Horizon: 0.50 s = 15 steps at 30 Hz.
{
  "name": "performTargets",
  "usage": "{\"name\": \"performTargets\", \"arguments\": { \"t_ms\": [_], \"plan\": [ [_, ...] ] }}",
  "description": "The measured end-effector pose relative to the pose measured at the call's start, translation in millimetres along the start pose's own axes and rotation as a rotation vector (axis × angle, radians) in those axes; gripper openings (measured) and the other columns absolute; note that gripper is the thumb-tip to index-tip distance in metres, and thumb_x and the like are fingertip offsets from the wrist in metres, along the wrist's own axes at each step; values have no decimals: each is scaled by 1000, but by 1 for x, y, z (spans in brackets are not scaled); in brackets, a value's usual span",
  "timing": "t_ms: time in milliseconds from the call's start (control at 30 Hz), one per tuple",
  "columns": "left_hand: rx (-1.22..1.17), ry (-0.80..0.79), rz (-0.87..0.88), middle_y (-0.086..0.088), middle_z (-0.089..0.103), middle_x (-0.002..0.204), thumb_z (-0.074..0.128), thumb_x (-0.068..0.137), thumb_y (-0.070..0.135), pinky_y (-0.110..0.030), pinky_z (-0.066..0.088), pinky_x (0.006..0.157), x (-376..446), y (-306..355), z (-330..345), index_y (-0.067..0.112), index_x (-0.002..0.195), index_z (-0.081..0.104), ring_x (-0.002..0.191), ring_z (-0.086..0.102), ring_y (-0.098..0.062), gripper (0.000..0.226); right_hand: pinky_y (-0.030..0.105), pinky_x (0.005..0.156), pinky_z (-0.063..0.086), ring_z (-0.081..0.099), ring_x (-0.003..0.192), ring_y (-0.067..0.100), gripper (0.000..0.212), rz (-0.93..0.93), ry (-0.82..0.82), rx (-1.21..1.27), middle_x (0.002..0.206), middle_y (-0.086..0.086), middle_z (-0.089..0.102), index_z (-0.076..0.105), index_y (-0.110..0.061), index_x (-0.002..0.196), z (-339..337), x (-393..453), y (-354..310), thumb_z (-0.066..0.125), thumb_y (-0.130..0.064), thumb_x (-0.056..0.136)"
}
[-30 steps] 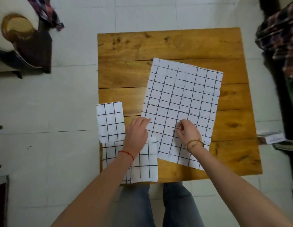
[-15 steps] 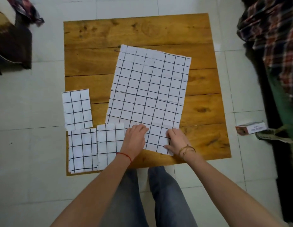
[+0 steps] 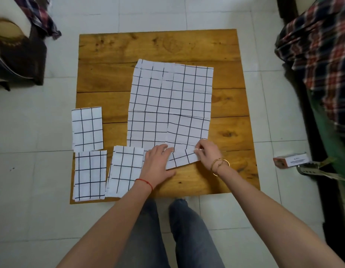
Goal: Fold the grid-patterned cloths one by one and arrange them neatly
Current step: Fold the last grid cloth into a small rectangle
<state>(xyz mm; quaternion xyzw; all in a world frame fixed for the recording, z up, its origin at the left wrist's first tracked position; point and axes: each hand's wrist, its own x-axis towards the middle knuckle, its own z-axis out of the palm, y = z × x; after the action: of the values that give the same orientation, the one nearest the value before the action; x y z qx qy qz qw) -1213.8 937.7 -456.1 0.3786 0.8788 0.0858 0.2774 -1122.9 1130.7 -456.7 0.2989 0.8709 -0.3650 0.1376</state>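
A large white cloth with a black grid (image 3: 170, 105) lies spread flat on the wooden table (image 3: 167, 45). My left hand (image 3: 158, 163) rests flat with straight fingers on its near left edge. My right hand (image 3: 208, 152) pinches the near right corner, which is lifted slightly off the table. Three folded grid cloths sit at the table's left: one at the left edge (image 3: 87, 128), one at the near left corner (image 3: 90, 175), and one (image 3: 124, 171) beside my left wrist.
The table stands on a white tiled floor. A small carton (image 3: 290, 160) lies on the floor to the right, next to plaid fabric (image 3: 322, 51) over dark furniture. A dark chair with plaid cloth (image 3: 19, 45) is at the far left. My legs are under the near edge.
Both hands slid from the middle of the large cloth toward me to its near edge. My right hand has taken the near right corner in a pinch and raised it.
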Motion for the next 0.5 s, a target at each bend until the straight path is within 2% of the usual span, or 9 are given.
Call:
{"name": "performTargets", "arguments": {
  "t_ms": [133,233,300,400,500],
  "plan": [
    [-10,79,3,-1,32,148,72,71,50,-40,25,113,5,21,-21,28,144,30,136,28,-22,88,28,70,44,56,82,18,6,4,60,184,90,3,63,55,-15,84,-39,-4,-13,57,-14,89],
    [-13,135,-11,-2,33,147,75,72,40,-39,28,111,9,38,-35,25,144,30,136,30,-22,86,14,64,42,57,78,14,5,16,110,267,85,-1,64,57,-15,83,-65,-9,-24,58,-15,88],
    [-31,190,-24,-3,37,144,75,75,29,-38,34,107,10,47,-45,21,142,34,132,36,-23,79,9,61,39,55,76,11,5,7,139,283,83,-2,64,58,-16,83,-79,-12,-32,58,-16,88],
    [-124,288,-65,-3,48,131,72,74,8,-36,42,95,11,56,-66,16,132,45,116,50,-24,65,14,62,40,55,76,9,5,-15,177,284,83,-3,64,59,-16,84,-97,-19,-41,58,-19,89],
    [-251,362,-134,-3,57,117,67,74,-3,-38,51,84,8,58,-92,16,119,52,101,59,-23,51,11,64,40,56,78,7,6,-27,233,321,83,-4,64,60,-17,82,-115,-28,-51,60,-19,88]
  ]
}}
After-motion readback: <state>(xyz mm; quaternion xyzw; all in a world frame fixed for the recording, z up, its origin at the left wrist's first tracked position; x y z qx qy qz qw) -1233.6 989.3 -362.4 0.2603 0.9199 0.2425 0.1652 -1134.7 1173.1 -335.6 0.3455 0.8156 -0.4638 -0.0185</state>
